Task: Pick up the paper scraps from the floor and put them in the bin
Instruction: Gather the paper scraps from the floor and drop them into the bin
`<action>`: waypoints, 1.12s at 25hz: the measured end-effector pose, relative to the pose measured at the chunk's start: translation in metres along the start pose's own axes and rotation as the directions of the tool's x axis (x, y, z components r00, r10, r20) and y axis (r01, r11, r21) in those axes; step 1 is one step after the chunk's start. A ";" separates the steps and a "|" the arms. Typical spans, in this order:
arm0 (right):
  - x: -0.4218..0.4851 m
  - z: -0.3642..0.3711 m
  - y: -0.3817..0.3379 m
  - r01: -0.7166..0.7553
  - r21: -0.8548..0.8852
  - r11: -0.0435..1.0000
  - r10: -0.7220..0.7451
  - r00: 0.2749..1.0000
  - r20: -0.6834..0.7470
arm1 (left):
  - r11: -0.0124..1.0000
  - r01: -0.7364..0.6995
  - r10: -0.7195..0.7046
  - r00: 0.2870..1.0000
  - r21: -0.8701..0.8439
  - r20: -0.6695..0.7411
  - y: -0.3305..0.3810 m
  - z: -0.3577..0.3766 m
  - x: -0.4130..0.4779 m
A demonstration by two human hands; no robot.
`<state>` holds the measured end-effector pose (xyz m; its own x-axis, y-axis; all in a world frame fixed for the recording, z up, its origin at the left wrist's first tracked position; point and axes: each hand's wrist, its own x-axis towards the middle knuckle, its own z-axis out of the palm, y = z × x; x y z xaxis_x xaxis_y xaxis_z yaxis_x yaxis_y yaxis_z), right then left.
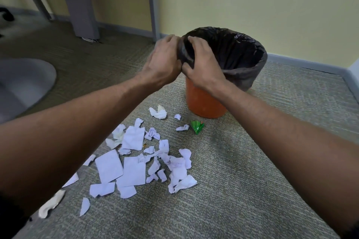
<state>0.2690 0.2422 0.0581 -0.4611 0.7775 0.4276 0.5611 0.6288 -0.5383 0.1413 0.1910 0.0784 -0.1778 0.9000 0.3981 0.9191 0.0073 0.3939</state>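
An orange bin lined with a black plastic bag stands on the carpet near the wall. Both hands are at the bin's near-left rim. My left hand grips the folded-over edge of the bag from outside. My right hand holds the same edge, with its fingers reaching over into the opening. Several white paper scraps lie scattered on the carpet in front of the bin, below my arms. A crumpled green scrap lies close to the bin's base.
A grey desk leg and a thin metal post stand at the back left by the yellow wall. A round grey base sits on the floor at the left. Grey skirting runs behind the bin.
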 end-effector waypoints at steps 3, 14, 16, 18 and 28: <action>-0.024 0.029 -0.028 0.041 -0.002 0.999 -0.041 0.998 0.057 | 0.997 0.065 -0.067 0.996 0.048 0.050 -0.026 -0.014 -0.038; -0.109 0.115 -0.089 0.073 0.034 0.997 -0.080 0.945 0.316 | 0.960 0.245 -0.261 0.958 0.137 0.117 -0.105 -0.025 -0.168; -0.121 0.127 -0.096 0.098 0.039 0.994 -0.105 0.923 0.371 | 0.950 0.263 -0.286 0.950 0.167 0.128 -0.120 -0.025 -0.190; -0.130 0.138 -0.098 0.109 0.044 0.993 -0.117 0.899 0.422 | 0.940 0.271 -0.310 0.932 0.210 0.186 -0.139 -0.027 -0.209; -0.180 0.178 -0.089 0.082 -0.094 0.992 0.004 0.732 0.682 | 0.855 0.279 -0.510 0.603 0.437 0.614 -0.233 -0.052 -0.286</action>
<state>0.1800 0.0454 -0.1001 -0.8035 0.5660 -0.1848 0.5839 0.6884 -0.4304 -0.0406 -0.0908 -0.0837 -0.3601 0.8063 -0.4692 0.8901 0.4476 0.0860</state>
